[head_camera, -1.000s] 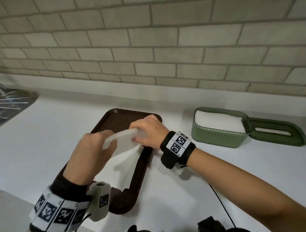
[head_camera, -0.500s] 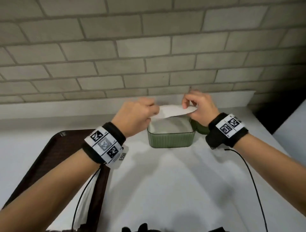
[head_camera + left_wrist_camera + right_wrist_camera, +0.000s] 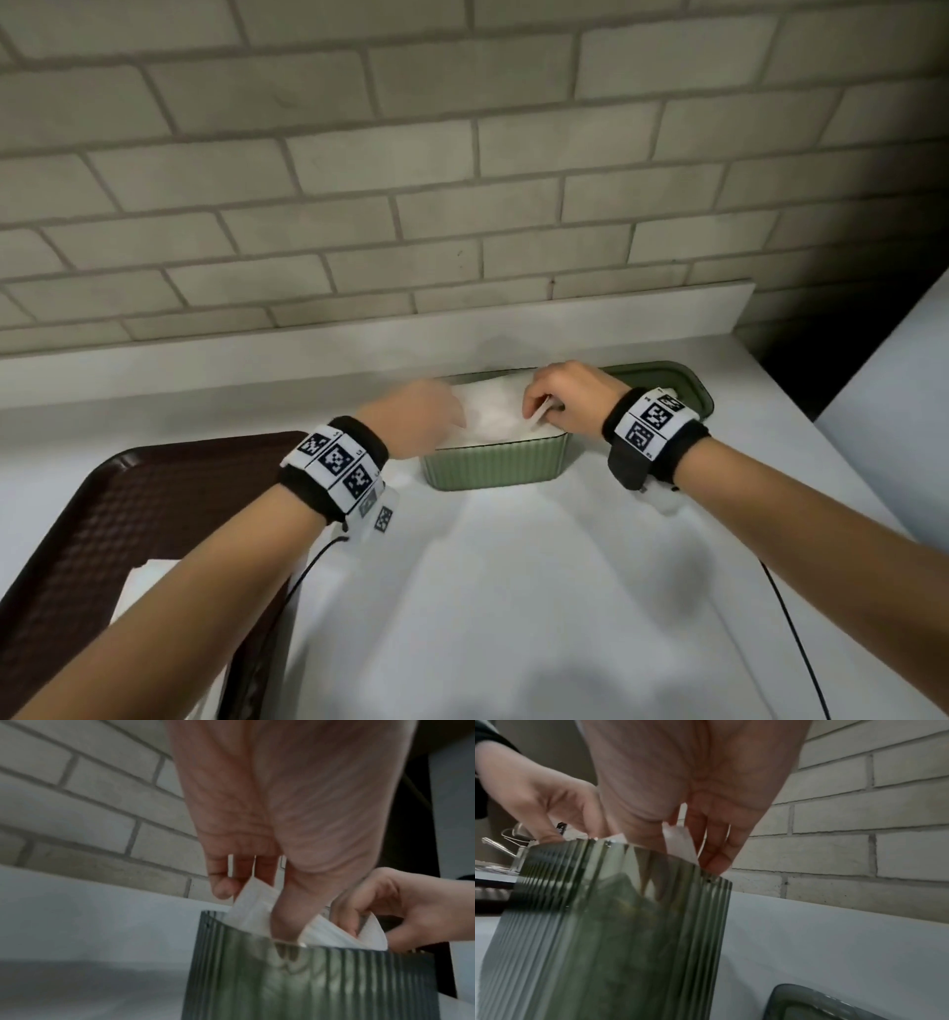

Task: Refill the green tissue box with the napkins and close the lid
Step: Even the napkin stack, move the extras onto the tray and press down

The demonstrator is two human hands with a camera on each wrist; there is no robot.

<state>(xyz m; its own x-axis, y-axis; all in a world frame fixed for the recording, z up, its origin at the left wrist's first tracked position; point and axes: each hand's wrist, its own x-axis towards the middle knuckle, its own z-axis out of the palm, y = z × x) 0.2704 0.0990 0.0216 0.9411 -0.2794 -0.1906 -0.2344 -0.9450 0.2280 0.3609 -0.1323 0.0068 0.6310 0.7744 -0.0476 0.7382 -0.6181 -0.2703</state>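
Observation:
The green ribbed tissue box [image 3: 495, 462] stands open on the white counter, filled with white napkins [image 3: 493, 411]. My left hand [image 3: 444, 419] pinches the left end of a napkin stack [image 3: 254, 902] between thumb and fingers, just inside the box [image 3: 308, 983]. At the stack's other end my right hand [image 3: 539, 406] pinches the right edge [image 3: 370, 935], its fingers [image 3: 716, 852] dipping behind the box rim [image 3: 654, 856]. The green lid [image 3: 690, 383] lies flat to the right of the box, partly hidden by my right wrist; it also shows low in the right wrist view [image 3: 808, 1002].
A dark brown tray [image 3: 128, 514] sits at the left with more white napkins [image 3: 154, 575] on it under my left forearm. A brick wall [image 3: 462, 180] and a low ledge run right behind the box. The counter ends at a dark gap on the right [image 3: 821, 329].
Both hands lifted the napkin stack off the tray, carried it right over the box, and have now lowered it into the box opening.

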